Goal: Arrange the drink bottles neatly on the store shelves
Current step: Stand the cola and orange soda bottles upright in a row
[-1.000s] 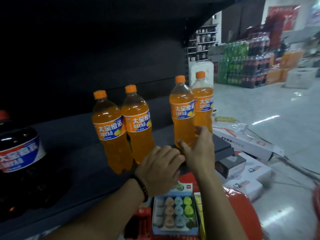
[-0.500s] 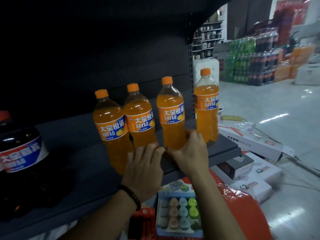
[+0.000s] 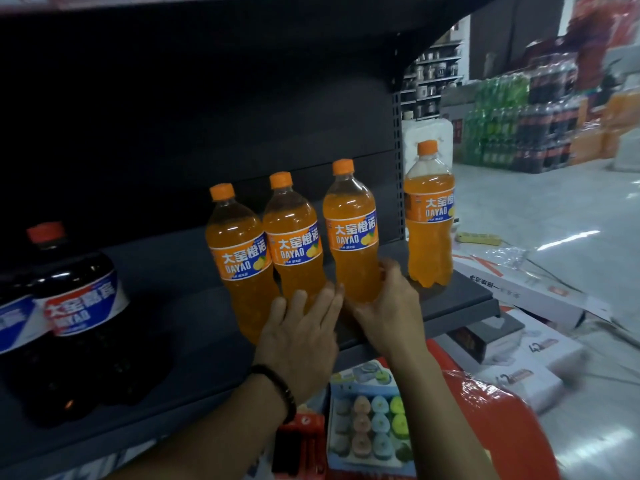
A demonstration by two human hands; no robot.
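Four orange drink bottles stand on a dark shelf [image 3: 194, 306]. The first bottle [image 3: 239, 258] and the second bottle [image 3: 294, 244] stand close together. My left hand [image 3: 301, 337], fingers straight, touches the base of the second bottle. My right hand [image 3: 388, 306] grips the lower part of the third bottle [image 3: 353, 233]. The fourth bottle [image 3: 429, 220] stands apart at the shelf's right end. Two large dark cola bottles [image 3: 76, 317] stand at the left.
Below the shelf lie a red package [image 3: 498, 420] and a tray of pastel items [image 3: 370, 420]. White boxes [image 3: 519, 348] sit on the floor to the right. Stacked drink packs [image 3: 512, 123] stand far back across the aisle.
The third bottle has moved left, away from the fourth and toward the first two. My left hand has gone from curled to flat against the second bottle.
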